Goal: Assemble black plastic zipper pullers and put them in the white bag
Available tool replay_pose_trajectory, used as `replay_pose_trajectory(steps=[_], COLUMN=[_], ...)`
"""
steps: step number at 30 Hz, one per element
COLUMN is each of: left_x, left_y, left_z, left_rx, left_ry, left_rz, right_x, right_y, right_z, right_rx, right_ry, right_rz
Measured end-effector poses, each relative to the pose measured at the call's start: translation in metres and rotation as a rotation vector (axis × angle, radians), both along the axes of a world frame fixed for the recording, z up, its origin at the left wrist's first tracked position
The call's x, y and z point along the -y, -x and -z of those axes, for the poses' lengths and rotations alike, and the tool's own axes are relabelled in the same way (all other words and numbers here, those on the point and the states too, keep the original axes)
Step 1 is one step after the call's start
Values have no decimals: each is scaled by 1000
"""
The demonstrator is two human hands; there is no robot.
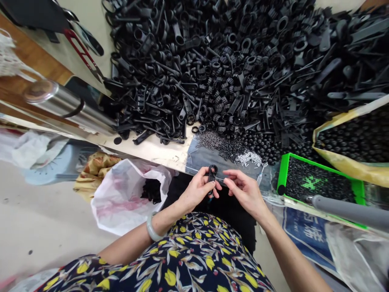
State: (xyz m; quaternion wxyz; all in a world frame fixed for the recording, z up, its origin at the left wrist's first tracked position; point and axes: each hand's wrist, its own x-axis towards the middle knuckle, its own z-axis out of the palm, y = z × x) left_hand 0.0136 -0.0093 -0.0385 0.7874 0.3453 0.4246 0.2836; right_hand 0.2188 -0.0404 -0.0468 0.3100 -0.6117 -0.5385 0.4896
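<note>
My left hand (199, 188) is closed around a black plastic part with a ringed end (212, 172), held over the table's front edge. My right hand (243, 188) hovers just right of it, thumb and forefinger apart, and I see nothing between them. Just beyond both hands, a dark grey mat (197, 158) bears small grey metal bits (212, 140), a heap of silvery pins (251, 158) and small round black pieces (267, 148). Behind these rises a large pile of black plastic parts (219, 69), with rings, handles and flat levers mixed together.
At the right stand a green tray (285, 172) of tiny black pieces and a yellowish sack (340, 158) of round black ones. A steel flask (57, 101) lies at the left. Below the table edge hangs a white bag (112, 194) with black parts inside.
</note>
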Motion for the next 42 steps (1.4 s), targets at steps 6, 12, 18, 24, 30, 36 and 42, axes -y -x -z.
replay_pose_trajectory(steps=[6,12,18,24,30,36,42], left_x=[3,-3,-42,-56,-52,-36,-40], left_y=[-3,7,20,20,18,23,26], left_z=[6,4,21,37,22,2,11], left_rx=[-16,-448,-1005,-1001,-760,-706,-847], left_ry=[-33,-485,-1302,-1388,-963,-681,-1069], left_rz=[-5,35,152,43,-309,-290,-26], right_x=[-7,-7,-8,-9,-10,-9,-4], right_y=[8,20,18,19,17,5,-1], right_z=[-7,-9,3,21,18,18,7], right_rx=[205,234,239,203,10,-327,130], right_ry=[-204,-266,-299,-312,-241,-180,-297], right_rz=[-145,-79,34,127,217,430,239])
